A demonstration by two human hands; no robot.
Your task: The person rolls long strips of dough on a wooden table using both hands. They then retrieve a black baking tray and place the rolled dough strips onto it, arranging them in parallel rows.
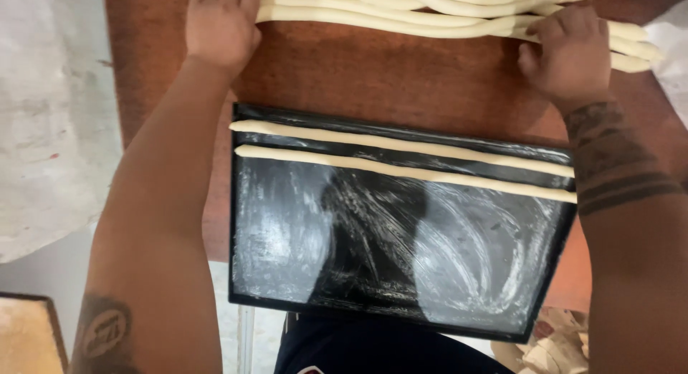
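1. The left hand [221,24] lies palm down at the left end of a pile of long dough ropes [444,12], fingers curled over the nearest rope; the fingertips run past the top edge of the view, so I cannot tell how firmly they close on it.
2. The right hand [570,53] sits at the right end of the same pile, fingers bent and pressing down on the ropes there, thumb tucked toward the near side.
3. The dough ropes are pale, smooth and roughly even in thickness, lying crosswise and partly overlapping on the reddish-brown wooden counter [387,80], at its far side.
4. Just nearer the person, a black greased baking tray [401,302] rests on the counter, its near edge overhanging. Smeared grease shows as whitish swirls over its shiny bottom.
5. Two straight dough strips [401,155] lie side by side across the far part of the tray, close but not touching, running nearly its whole width.
6. Both forearms carry dark tattoo bands.
7. A pale, floury surface [50,130] lies to the left of the counter.
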